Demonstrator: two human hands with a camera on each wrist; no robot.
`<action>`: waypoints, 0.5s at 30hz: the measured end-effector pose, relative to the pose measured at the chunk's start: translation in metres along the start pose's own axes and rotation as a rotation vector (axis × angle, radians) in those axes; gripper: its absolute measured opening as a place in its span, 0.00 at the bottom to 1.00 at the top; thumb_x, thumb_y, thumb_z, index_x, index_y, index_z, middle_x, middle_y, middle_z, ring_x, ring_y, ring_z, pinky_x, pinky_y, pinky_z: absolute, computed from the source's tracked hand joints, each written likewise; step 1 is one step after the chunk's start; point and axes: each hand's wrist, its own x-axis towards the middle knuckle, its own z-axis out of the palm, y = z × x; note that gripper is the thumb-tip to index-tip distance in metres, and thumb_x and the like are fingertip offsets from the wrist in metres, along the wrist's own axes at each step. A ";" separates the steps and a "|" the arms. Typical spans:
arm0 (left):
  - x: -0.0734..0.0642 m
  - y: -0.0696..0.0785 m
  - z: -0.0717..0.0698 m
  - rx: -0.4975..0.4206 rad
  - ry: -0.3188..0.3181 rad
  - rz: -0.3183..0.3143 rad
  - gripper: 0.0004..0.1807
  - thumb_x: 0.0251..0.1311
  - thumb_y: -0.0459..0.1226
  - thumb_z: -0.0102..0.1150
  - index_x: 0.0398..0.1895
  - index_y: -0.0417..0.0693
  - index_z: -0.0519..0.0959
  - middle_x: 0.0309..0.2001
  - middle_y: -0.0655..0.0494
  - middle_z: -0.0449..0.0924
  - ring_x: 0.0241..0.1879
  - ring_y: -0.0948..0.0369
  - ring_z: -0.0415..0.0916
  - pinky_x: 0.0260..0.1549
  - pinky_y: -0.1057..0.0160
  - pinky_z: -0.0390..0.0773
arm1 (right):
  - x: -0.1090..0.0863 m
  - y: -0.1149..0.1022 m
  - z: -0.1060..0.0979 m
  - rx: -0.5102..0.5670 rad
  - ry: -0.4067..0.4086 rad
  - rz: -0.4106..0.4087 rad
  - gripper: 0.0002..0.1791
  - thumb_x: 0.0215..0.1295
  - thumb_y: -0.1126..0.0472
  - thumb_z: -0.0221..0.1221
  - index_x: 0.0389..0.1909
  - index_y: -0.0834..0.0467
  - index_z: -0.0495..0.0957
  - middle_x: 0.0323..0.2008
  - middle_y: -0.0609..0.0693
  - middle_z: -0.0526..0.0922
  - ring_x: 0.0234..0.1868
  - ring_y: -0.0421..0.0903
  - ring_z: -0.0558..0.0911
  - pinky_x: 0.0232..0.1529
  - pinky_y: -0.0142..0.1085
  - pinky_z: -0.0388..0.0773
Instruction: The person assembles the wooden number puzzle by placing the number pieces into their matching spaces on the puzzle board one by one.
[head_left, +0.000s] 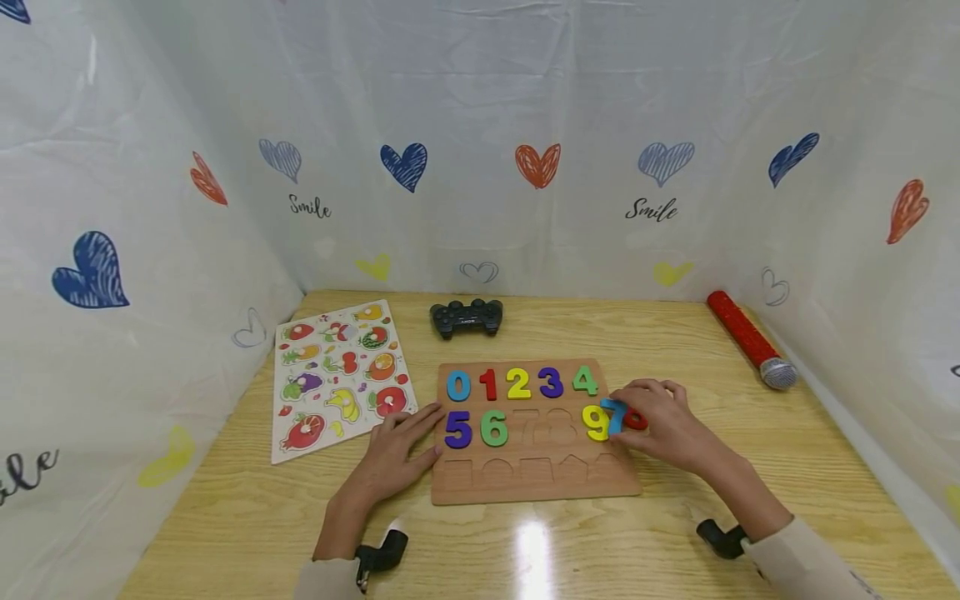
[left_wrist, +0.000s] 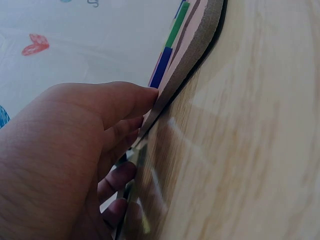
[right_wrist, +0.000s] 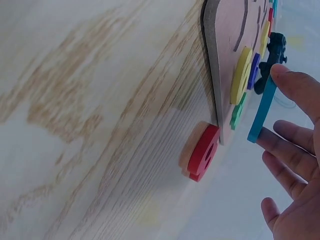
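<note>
My right hand point(head_left: 663, 423) pinches a blue number 7 point(right_wrist: 264, 107) between thumb and fingertip, raised off the surface at the right end of the wooden number board point(head_left: 480, 479). Beside that hand a red number piece point(right_wrist: 204, 152), seemingly an 8, lies on the table; the hand partly hides it in the head view. The yellow 9 point(head_left: 596, 422) sits in the board's second row, while the 7 and 8 recesses point(head_left: 543, 427) are bare. My left hand point(head_left: 397, 454) rests against the board's left edge, touching it with fairly straight fingers and thumb.
Numbers 0 to 4 fill the top row; the purple 5 point(head_left: 458, 429) and green 6 point(head_left: 494, 427) sit below. A fruit puzzle board point(head_left: 341, 375) lies left, a black game controller point(head_left: 467, 317) behind, and a red microphone point(head_left: 750, 337) at the right.
</note>
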 end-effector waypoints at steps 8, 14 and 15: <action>0.000 0.001 0.000 0.004 0.006 0.009 0.32 0.67 0.52 0.58 0.73 0.56 0.69 0.74 0.61 0.63 0.60 0.54 0.63 0.48 0.48 0.60 | 0.002 -0.003 0.003 0.008 0.006 -0.019 0.30 0.51 0.55 0.77 0.54 0.61 0.82 0.50 0.52 0.83 0.57 0.56 0.71 0.55 0.61 0.53; 0.000 0.000 0.000 0.005 0.000 0.002 0.32 0.67 0.52 0.58 0.74 0.57 0.69 0.74 0.61 0.63 0.60 0.53 0.63 0.48 0.48 0.60 | 0.006 -0.005 0.006 0.020 -0.007 -0.017 0.30 0.51 0.55 0.77 0.55 0.60 0.82 0.50 0.51 0.83 0.58 0.57 0.72 0.56 0.61 0.53; 0.000 0.000 0.000 0.006 -0.003 0.000 0.32 0.67 0.52 0.58 0.74 0.57 0.69 0.74 0.61 0.63 0.60 0.53 0.63 0.48 0.48 0.60 | 0.006 -0.005 0.006 0.020 -0.007 -0.019 0.30 0.51 0.54 0.77 0.54 0.60 0.82 0.50 0.51 0.84 0.58 0.57 0.72 0.56 0.61 0.53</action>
